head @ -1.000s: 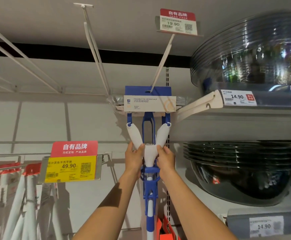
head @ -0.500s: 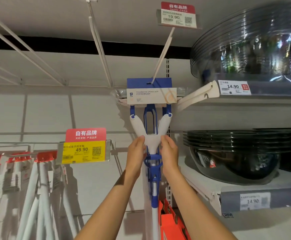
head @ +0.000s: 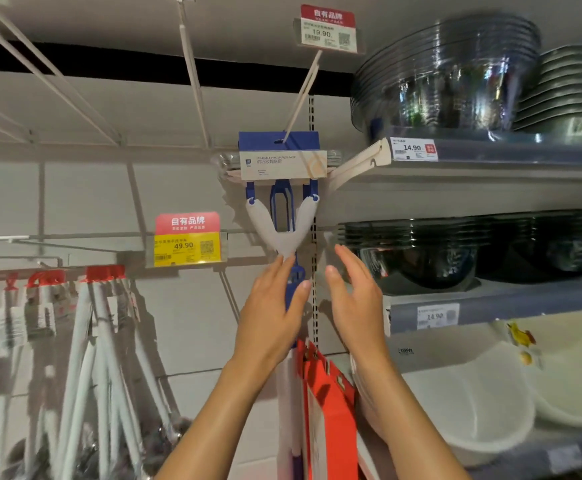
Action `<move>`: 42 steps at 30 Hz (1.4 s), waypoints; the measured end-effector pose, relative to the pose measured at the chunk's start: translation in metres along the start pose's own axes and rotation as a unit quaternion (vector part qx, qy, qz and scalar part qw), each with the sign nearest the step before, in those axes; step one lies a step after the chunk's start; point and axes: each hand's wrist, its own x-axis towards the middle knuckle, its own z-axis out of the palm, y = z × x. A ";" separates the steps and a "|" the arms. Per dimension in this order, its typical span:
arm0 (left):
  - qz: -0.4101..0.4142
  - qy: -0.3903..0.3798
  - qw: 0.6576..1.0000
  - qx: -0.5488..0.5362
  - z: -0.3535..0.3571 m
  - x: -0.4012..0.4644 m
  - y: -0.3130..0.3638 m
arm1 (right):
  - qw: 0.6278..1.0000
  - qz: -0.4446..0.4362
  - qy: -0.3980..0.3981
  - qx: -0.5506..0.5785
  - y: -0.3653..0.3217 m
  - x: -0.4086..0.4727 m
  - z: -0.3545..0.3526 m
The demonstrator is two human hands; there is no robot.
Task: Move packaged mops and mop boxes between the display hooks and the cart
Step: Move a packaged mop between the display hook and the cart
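Both hands have let go, spread open: left hand (head: 271,313) brushing hung mop (head: 282,216), right hand (head: 353,299) beside

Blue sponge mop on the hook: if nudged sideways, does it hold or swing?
Probably swings: the mop hangs from one hook through a hole in its card header, so it can pivot. The long handle below likely adds pendulum sway. The plastic frame looks stiff and light; the thin card seems the weak point.
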 end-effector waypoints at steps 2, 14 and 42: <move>0.012 -0.007 0.998 0.059 -0.008 -0.024 0.010 | 0.999 -0.014 0.001 -0.044 -0.009 -0.021 -0.017; 0.000 -0.029 0.966 0.256 -0.055 -0.144 0.064 | 0.966 -0.035 -0.104 -0.232 -0.045 -0.142 -0.094; -0.328 0.028 0.871 0.365 -0.232 -0.469 0.146 | 0.933 -0.019 -0.359 0.000 -0.177 -0.407 -0.074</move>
